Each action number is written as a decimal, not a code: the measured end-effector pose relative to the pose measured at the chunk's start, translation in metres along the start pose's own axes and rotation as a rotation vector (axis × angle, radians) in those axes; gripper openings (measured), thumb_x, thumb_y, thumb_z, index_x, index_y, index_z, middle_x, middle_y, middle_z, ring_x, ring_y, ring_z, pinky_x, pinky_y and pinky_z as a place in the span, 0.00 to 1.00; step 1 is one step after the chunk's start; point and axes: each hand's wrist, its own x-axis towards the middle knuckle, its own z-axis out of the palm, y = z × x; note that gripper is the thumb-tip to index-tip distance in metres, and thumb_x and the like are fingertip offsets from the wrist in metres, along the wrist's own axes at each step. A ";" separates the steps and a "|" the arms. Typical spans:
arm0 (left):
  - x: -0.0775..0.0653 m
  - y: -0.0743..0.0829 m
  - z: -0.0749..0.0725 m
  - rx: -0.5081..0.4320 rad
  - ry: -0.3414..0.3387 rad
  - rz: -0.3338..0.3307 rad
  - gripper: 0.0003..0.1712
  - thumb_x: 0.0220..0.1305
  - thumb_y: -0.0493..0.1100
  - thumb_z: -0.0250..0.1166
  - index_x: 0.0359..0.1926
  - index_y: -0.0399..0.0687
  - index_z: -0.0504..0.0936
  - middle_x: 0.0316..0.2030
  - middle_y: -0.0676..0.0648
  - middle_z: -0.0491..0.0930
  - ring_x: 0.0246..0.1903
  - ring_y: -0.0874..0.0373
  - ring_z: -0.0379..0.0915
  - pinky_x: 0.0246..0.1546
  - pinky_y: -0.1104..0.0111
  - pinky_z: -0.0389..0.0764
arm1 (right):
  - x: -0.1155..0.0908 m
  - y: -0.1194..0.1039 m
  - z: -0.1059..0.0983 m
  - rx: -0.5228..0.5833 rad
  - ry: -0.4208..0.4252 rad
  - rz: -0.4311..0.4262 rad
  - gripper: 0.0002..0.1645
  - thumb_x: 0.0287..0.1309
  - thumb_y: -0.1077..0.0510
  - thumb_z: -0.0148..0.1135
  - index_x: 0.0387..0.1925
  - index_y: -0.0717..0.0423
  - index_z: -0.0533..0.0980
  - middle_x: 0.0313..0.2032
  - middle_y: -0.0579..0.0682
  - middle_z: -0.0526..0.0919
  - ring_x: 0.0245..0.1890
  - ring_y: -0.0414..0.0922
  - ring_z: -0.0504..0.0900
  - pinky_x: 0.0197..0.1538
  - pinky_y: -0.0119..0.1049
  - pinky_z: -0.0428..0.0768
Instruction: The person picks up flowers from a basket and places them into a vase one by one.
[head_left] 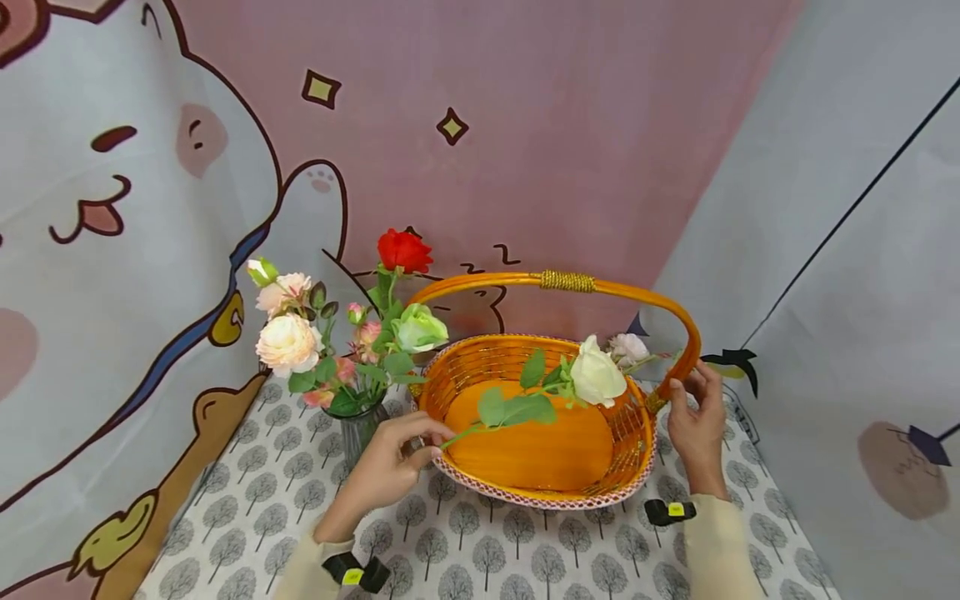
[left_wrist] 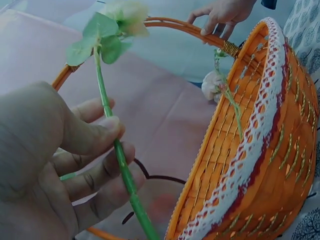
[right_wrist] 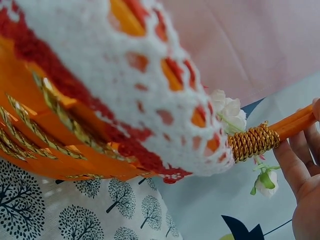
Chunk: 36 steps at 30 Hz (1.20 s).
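My left hand [head_left: 393, 458] pinches the green stem of a white rose [head_left: 597, 372] between thumb and fingers, the bloom pointing right over the basket. In the left wrist view the stem [left_wrist: 103, 90] runs past the fingertips. An orange woven basket [head_left: 525, 492] with a white and red lace rim stands on the table. My right hand [head_left: 697, 421] grips the lower right end of its arched handle [head_left: 686, 333], just above the gold wrapping [right_wrist: 255, 144]. A pale pink flower [head_left: 628, 349] lies at the basket's right side, its thin stem over the rim.
Left of the basket stands a grey glass vase [head_left: 362, 433] with a red rose [head_left: 404, 252], a green-white rose [head_left: 420, 328] and cream and pink blooms. A tree-print cloth [head_left: 487, 554] covers the table. Behind hangs a pink and white cartoon curtain [head_left: 570, 150].
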 end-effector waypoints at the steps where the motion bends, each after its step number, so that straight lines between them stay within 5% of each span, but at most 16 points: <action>1: -0.002 -0.002 -0.001 -0.001 0.009 0.005 0.17 0.68 0.35 0.68 0.49 0.65 0.87 0.39 0.56 0.83 0.29 0.63 0.72 0.25 0.70 0.77 | -0.001 0.001 0.001 0.001 -0.002 0.005 0.29 0.78 0.51 0.52 0.75 0.40 0.62 0.59 0.58 0.80 0.51 0.21 0.69 0.47 0.10 0.68; 11: -0.007 -0.003 -0.023 -0.061 0.109 0.098 0.20 0.66 0.28 0.66 0.51 0.55 0.86 0.36 0.50 0.82 0.27 0.60 0.74 0.23 0.70 0.78 | -0.006 0.003 0.005 0.007 -0.013 -0.031 0.28 0.77 0.53 0.54 0.74 0.43 0.63 0.59 0.57 0.81 0.51 0.19 0.70 0.51 0.11 0.68; 27: 0.020 0.017 -0.053 -0.032 0.355 0.171 0.18 0.63 0.25 0.67 0.52 0.42 0.86 0.39 0.43 0.84 0.37 0.64 0.79 0.25 0.71 0.82 | 0.005 0.001 -0.002 0.034 -0.003 -0.063 0.28 0.77 0.53 0.54 0.74 0.45 0.64 0.57 0.57 0.81 0.51 0.21 0.72 0.54 0.14 0.68; 36: 0.033 0.028 -0.066 -0.008 0.536 0.229 0.18 0.62 0.23 0.67 0.53 0.37 0.84 0.37 0.38 0.84 0.32 0.64 0.81 0.25 0.76 0.80 | 0.001 0.001 -0.001 0.015 -0.003 -0.020 0.28 0.77 0.53 0.54 0.74 0.43 0.64 0.59 0.57 0.81 0.51 0.21 0.70 0.54 0.16 0.71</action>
